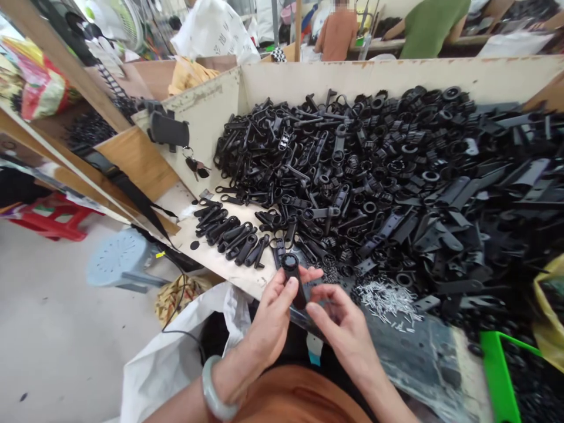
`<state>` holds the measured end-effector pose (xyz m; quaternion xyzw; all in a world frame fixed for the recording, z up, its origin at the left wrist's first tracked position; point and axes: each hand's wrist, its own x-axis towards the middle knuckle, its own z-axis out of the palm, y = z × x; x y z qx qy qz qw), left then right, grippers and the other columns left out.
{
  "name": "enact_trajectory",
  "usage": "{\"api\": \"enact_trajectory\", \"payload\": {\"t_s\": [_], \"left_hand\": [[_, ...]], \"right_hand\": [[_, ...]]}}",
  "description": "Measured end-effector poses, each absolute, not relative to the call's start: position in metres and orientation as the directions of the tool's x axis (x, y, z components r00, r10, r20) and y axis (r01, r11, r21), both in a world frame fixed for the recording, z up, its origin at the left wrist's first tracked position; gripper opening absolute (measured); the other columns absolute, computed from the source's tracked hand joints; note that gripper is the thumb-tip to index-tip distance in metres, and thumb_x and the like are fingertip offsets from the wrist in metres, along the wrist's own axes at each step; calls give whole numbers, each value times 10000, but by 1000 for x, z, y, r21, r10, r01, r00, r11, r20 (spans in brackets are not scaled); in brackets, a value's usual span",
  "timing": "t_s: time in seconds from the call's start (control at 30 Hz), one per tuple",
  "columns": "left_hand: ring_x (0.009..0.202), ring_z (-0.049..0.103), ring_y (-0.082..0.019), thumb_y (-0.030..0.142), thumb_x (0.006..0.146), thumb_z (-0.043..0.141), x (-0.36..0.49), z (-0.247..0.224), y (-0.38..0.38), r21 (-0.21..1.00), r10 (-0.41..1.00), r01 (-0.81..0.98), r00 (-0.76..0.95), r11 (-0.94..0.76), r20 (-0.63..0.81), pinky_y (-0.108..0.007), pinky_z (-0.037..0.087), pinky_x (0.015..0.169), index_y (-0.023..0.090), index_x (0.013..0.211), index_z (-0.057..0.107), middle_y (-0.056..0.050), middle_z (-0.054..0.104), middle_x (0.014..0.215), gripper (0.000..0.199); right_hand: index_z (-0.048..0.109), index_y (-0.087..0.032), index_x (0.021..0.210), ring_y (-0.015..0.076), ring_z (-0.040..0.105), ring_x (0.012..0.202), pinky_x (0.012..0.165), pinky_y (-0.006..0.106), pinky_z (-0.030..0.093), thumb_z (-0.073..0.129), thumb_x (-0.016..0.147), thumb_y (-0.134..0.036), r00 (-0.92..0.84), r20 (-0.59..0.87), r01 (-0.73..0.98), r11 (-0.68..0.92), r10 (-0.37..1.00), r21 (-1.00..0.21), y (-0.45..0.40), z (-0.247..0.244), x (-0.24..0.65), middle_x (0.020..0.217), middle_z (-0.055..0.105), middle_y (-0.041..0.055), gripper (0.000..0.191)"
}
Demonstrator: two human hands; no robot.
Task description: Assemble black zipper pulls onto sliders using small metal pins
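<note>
My left hand (275, 308) is closed around a black plastic part with a round ring end (290, 262), its thumb pressed on the front. The part stands roughly upright, ring end up. Close to its lower right side is my right hand (341, 320), fingers loosely bent and thumb apart, with nothing visible between them. Whether a fingertip touches the part I cannot tell. Just beyond my hands, small dark pieces (326, 271) lie beside a pile of silver pins (390, 301). To the left, a row of similar black parts (229, 236) lies along the table edge.
A big heap of black plastic parts (317, 153) fills the walled table. A green bin (497, 370) stands at right, a white sack (154, 370) below left. Keys (196, 166) hang at the left wall beside a blue stool (123, 258). Two people work in the background.
</note>
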<state>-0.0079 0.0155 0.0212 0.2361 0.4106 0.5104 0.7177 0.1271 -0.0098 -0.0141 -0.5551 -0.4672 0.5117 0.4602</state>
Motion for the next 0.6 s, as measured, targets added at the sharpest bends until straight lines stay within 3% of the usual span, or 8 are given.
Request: {"api": "enact_trajectory", "payload": {"t_s": [0.13,0.27,0.4,0.47,0.53,0.6], "left_hand": [[1349,559,-286,412,844,785,-18,24,6,724,917,-571,153,386,-368,-426,358,1182,181,1142,740,-131,727,1289,381],[1189,659,-278,416,856,772,-30,19,1,806,938,-486,105,338,-329,-400,466,1073,179,1096,769,-120,762,1194,337],[985,710,-226,408,912,708,-34,6,4,897,966,-359,80,258,-246,-328,534,919,161,1033,769,-101,785,1028,282],[951,705,-207,416,918,697,-34,0,8,908,966,-329,95,258,-240,-303,539,892,156,1021,758,-93,777,1005,287],[923,698,-199,444,917,688,-34,-4,12,897,953,-322,128,303,-276,-295,557,844,158,1041,735,-91,763,1014,316],[815,689,-181,493,923,660,-34,-5,13,884,932,-298,163,360,-325,-287,577,730,162,1086,695,-89,746,984,370]], "right_hand": [[677,-195,878,124,540,634,583,230,452,672,923,-460,-82,-9,69,-3,997,-998,-2,-17,107,817,642,13,268],[730,-207,868,159,632,759,618,227,491,648,957,-330,-59,192,123,198,980,-972,-3,-11,97,886,674,49,173],[756,-205,872,182,687,827,683,240,546,626,968,-256,-9,272,197,269,962,-943,-10,-11,95,910,695,74,169],[777,-213,978,193,702,881,758,261,568,615,973,-260,-43,283,268,284,958,-921,-13,-11,102,989,711,88,169],[781,-236,1090,179,693,831,730,262,571,638,959,-296,-64,277,356,281,959,-891,-15,-6,113,1067,705,90,203],[772,-249,1138,132,615,654,601,247,539,689,921,-351,27,248,429,212,968,-878,-14,0,126,1042,683,73,254]]}}
